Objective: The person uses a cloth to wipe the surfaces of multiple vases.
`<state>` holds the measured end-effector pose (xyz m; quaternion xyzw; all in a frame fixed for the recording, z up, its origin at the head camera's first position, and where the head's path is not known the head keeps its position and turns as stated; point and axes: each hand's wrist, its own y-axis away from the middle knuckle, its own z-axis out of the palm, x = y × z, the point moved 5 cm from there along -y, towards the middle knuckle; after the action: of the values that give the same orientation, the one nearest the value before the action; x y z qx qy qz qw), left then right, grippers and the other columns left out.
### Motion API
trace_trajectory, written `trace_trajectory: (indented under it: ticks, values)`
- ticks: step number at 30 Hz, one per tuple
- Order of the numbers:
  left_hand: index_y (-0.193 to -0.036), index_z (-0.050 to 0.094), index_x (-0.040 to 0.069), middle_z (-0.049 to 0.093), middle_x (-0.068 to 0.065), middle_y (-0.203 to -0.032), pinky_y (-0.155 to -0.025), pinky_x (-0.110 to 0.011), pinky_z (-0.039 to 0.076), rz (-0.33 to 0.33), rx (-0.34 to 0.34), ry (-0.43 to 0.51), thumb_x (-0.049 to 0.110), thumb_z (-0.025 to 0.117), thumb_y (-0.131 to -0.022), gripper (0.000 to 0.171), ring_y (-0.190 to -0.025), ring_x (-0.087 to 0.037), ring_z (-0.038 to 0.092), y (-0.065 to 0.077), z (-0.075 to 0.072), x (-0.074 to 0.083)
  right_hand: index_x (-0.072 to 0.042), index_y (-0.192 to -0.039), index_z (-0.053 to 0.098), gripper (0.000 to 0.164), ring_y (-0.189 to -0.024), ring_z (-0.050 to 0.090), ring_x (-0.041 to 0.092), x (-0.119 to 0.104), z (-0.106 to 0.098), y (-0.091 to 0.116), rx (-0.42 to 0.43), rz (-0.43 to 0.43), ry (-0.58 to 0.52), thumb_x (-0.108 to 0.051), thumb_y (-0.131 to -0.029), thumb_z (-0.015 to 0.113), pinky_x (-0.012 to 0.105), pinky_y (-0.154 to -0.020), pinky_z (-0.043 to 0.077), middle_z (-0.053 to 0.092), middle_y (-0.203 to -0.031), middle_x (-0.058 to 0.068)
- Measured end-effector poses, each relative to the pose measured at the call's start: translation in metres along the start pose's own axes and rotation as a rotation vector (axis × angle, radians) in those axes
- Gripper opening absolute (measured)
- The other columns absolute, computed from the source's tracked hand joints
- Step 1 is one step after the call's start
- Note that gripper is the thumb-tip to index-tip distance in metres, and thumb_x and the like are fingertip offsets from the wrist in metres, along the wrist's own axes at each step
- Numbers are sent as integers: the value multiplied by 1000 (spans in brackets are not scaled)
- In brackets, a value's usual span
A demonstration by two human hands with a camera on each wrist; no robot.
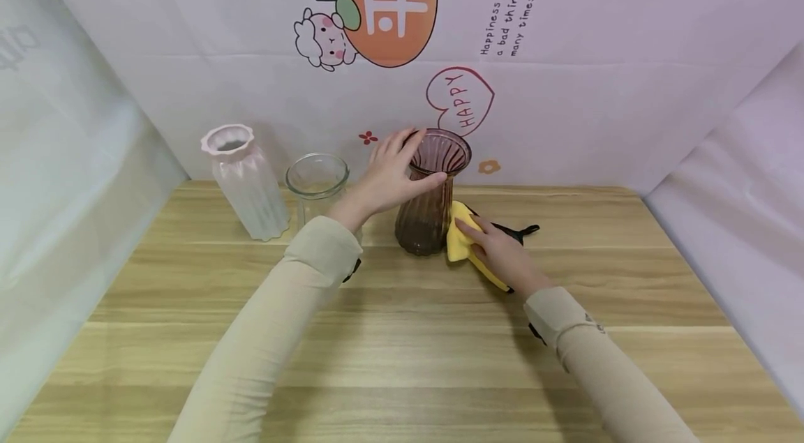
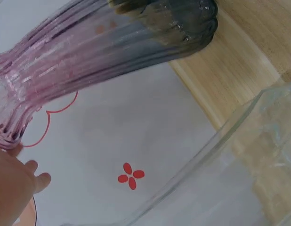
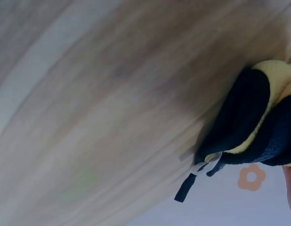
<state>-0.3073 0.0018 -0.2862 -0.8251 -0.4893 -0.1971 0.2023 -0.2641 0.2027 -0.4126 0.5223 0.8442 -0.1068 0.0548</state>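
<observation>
Only the head view shows us clearly both the left grip (image 1: 391, 178) clamping the rim of the upright, mouth-up, fluted purple-glass vase (image 1: 422, 220) on the wooden desk (image 1: 414, 359) and the right grip (image 1: 499, 249) pinching the folded yellow-black cloth (image 1: 460, 237) beside it.

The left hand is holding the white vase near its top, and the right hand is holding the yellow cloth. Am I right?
Not quite: the left hand is holding the purple vase near its top, not the white vase. The head view shows it. The right hand is holding the yellow cloth.
</observation>
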Motion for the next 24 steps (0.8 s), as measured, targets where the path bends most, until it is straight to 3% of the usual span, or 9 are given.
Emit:
trace_trajectory:
  ticks: [3,5,10,15,18,24]
  values:
    - [-154,17,24,13,-8,-160,-122,-52,7,-19,26,8,61,55,-86,85,-149,-30,8,1,1,1,-17,-145,43,58,-99,64,41,-1,-3,1,45,-24,-11,-6,-91,62,44,-72,55,43,-144,26]
    - [-154,19,24,15,-9,-158,-121,-52,9,-27,37,5,61,55,-86,85,-148,-29,10,1,1,2,-17,-143,45,57,-90,65,40,-2,-6,1,84,-37,-26,-5,-90,62,45,-71,55,46,-141,28]
    - [-154,21,22,23,-8,-156,-121,-51,9,-13,52,-27,59,55,-87,83,-147,-30,15,0,-2,3,-13,-141,48,57,-84,66,42,-8,-22,-3,229,-84,-76,-1,-87,64,48,-71,56,51,-133,31]
    - [-154,20,18,23,-8,-158,-122,-53,5,13,37,-44,56,55,-88,83,-148,-32,14,-2,-4,3,-8,-139,49,55,-97,64,42,-16,-41,-9,379,-104,-149,1,-87,64,49,-74,57,52,-133,28]
    - [-154,19,18,21,-6,-159,-122,-53,4,27,20,-43,55,54,-89,83,-149,-31,11,-2,-5,2,-7,-139,49,55,-108,61,42,-22,-52,-12,448,-97,-191,1,-87,64,50,-83,55,51,-135,26]
    - [-154,18,19,18,-5,-160,-122,-51,2,35,5,-42,56,51,-89,82,-150,-29,8,0,-5,2,-6,-138,51,54,-114,58,43,-32,-64,-16,528,-96,-204,1,-86,65,52,-91,52,50,-136,26]
